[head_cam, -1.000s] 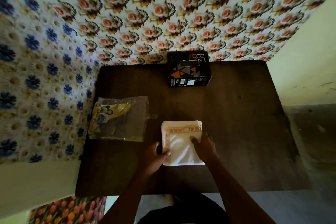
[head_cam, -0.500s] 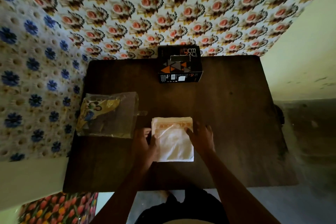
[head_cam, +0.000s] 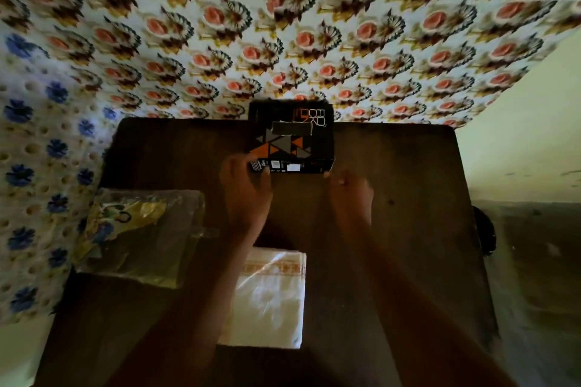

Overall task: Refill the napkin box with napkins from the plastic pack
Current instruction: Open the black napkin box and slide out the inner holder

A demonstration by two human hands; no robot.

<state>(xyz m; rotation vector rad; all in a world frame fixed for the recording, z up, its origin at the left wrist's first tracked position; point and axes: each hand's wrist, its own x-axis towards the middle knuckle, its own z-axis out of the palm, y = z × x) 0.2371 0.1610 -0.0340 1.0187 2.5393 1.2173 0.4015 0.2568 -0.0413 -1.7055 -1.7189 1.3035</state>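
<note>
The black napkin box (head_cam: 290, 135), printed with orange and grey triangles, stands at the far middle edge of the dark wooden table (head_cam: 408, 229). My left hand (head_cam: 246, 192) is on its front left corner, with fingers curled against the front face. Just short of the front right corner is my right hand (head_cam: 350, 198), fingers apart, one fingertip at the corner. A stack of white napkins (head_cam: 270, 298) with an orange border lies flat near the front edge, between my forearms. The crumpled plastic pack (head_cam: 138, 236) lies at the table's left side.
Floral patterned cloth (head_cam: 283, 25) hangs right behind the box and along the table's left side. A pale wall (head_cam: 518, 135) and a grey floor (head_cam: 534, 261) lie to the right. A dark round object (head_cam: 485, 229) sits by the table's right edge.
Both hands have left the napkin stack and reached forward to the napkin box. The stack stays flat on the table. The view has moved closer to the table.
</note>
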